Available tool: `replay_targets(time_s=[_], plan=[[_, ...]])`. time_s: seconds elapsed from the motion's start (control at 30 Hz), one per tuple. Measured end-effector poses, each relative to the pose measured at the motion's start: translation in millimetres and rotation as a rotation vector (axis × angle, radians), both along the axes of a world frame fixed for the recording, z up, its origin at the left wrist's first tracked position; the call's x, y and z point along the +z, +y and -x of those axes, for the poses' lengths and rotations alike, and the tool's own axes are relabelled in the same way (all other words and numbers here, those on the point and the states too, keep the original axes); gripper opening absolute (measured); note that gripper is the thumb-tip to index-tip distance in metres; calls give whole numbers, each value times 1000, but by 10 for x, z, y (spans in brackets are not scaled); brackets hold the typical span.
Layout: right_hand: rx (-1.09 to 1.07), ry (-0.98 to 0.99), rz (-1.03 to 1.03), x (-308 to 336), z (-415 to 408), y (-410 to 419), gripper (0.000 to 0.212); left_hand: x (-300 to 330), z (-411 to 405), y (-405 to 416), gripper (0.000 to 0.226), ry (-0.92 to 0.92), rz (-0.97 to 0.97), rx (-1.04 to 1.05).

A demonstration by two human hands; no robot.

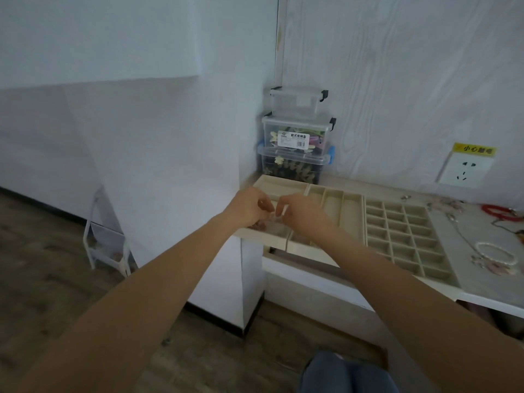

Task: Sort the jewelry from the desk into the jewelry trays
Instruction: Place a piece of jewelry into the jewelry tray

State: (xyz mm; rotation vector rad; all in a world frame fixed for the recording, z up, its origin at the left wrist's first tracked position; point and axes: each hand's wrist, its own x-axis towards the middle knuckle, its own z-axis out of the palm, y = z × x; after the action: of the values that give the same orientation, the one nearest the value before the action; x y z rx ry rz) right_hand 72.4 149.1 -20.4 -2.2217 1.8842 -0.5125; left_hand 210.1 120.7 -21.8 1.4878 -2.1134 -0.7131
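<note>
Both arms reach forward to the far-left end of the bench (479,290), where the left hand (249,207) and right hand (300,211) meet above the leftmost tray (279,184). Fingers of both hands are curled inward and pinch a small pale piece (273,215) between them; it is too blurred to tell what kind of jewelry it is. The piece hangs just over the front part of that tray.

3 beige trays lie side by side along the bench. The leftmost is an open one, the middle tray (334,204) has long narrow slots, and the grid tray (408,236) on the right has many small square cells.

Right of the grid tray, loose jewelry lies on the bare bench: a white bead bracelet (496,253) near the front edge, a thin chain (460,231) running toward it, and a red bracelet (499,212) further back by the wall.

Behind the leftmost tray, in the corner, 3 clear boxes (296,137) stand stacked, the lower 2 filled with small coloured items. A wall socket (465,171) with a yellow label above it sits on the wall to the right.
</note>
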Motion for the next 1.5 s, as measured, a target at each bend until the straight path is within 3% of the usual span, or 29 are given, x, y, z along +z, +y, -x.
replay_targets(time_s=[0.2,0.5,0.63,0.9,1.0,1.3,1.5], plan=[[19,148,52,-37,100,-48,20,-11,-77,-24,17,-215,108,-5],[60,283,-36,-111,41,-120,25,-44,-2,38,25,-297,54,-46],[28,352,-25,-139,27,-155,22,-113,2,-29,15,-320,30,-4],[-35,371,84,-67,-6,-98,16,-145,73,-17,19,-258,91,65],[-70,404,160,-81,-51,-86,10,-157,58,-6,23,-307,148,48],[-73,383,124,-82,-78,-71,12,-79,12,41,31,-594,323,-89],[-65,378,112,-81,-46,-50,14,-149,-5,34,35,-472,251,-171]])
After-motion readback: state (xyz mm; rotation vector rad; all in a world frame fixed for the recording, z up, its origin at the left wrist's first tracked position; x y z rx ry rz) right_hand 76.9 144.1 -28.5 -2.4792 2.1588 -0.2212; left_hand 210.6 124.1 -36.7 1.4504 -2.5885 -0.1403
